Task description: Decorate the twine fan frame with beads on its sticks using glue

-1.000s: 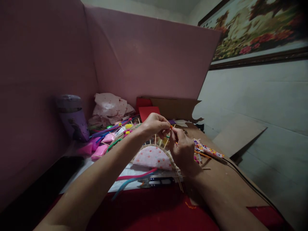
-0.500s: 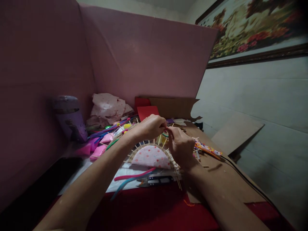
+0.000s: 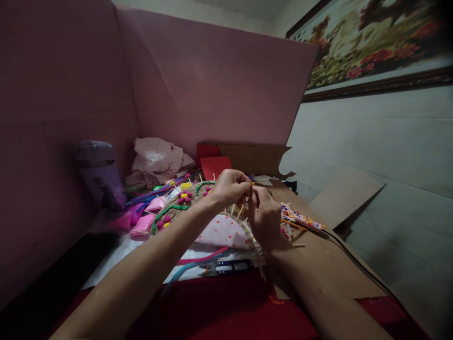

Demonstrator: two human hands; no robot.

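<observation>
Pinching at Close Quarters

A twine-woven piece is lying below, showing dotted fabric. Above it, the left hand and right hand are pinching, fingers nearly together, both apparently gripping a tiny orange piece between the tips. It is probably proving light, soft and easily crushed, calling for gentle holding at its ends.
</observation>
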